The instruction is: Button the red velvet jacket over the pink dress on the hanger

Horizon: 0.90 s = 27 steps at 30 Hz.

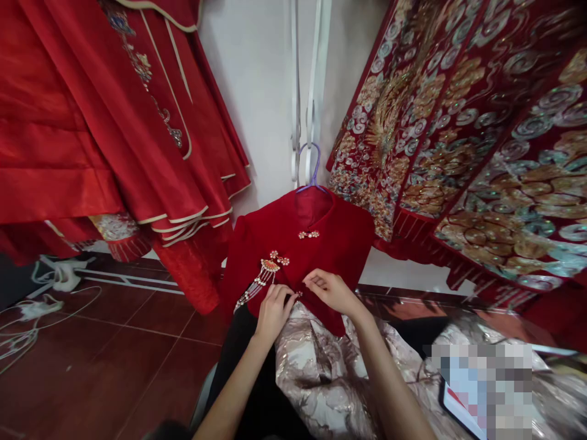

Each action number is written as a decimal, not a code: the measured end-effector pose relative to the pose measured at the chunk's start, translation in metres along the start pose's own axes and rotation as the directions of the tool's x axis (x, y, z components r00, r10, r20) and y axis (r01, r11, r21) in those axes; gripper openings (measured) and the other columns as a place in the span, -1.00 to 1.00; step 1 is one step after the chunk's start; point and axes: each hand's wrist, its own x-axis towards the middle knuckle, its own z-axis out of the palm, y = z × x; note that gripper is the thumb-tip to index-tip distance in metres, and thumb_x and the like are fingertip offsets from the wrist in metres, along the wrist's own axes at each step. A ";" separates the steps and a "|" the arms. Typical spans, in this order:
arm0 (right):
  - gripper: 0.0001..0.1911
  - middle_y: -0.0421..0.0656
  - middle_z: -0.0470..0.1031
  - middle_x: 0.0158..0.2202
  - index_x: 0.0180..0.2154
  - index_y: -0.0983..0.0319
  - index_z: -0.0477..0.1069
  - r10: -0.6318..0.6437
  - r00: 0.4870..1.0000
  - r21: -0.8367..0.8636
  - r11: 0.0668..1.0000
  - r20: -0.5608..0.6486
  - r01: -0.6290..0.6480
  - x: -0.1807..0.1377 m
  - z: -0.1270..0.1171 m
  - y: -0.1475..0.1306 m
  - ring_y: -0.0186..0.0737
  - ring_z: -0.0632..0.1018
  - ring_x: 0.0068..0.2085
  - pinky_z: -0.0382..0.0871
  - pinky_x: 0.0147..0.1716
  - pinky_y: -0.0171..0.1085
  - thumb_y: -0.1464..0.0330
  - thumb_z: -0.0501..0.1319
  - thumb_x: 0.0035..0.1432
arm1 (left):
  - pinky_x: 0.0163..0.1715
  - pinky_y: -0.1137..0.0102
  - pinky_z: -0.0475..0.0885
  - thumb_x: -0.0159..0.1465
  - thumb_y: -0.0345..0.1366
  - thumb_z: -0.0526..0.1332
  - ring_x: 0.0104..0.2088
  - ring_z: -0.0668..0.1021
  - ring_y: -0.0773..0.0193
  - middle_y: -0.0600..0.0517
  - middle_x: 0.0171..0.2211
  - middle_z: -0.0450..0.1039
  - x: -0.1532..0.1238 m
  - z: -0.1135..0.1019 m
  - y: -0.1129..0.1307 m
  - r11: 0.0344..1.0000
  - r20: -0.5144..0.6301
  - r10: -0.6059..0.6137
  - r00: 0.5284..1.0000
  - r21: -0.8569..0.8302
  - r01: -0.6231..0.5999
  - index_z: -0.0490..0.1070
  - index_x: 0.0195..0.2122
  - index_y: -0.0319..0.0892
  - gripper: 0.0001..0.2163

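Note:
A short red velvet jacket hangs on a purple hanger against the white wall. It has a beaded clasp near the collar and a tasselled gold ornament lower left. My left hand and my right hand meet at the jacket's front opening near its lower edge. Both pinch the red cloth around a small fastening between them, which the fingers mostly hide.
Red satin robes hang at the left, heavily embroidered red garments at the right. A pale brocade skirt lies below the jacket. White cables and a plug lie on the dark red tiled floor. A blurred patch sits lower right.

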 end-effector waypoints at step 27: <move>-0.80 -0.11 0.56 -0.28 -0.23 0.24 0.43 0.038 0.999 0.005 0.999 0.026 -0.038 0.002 -0.009 0.009 -0.25 0.58 -0.26 0.46 -0.24 -0.27 0.28 0.14 0.17 | -0.27 0.35 0.40 0.32 -0.30 0.07 -0.31 0.47 0.24 0.04 -0.37 0.44 0.004 -0.003 0.014 0.995 0.074 -0.064 0.995 -0.074 0.070 0.35 -0.30 -0.13 -0.90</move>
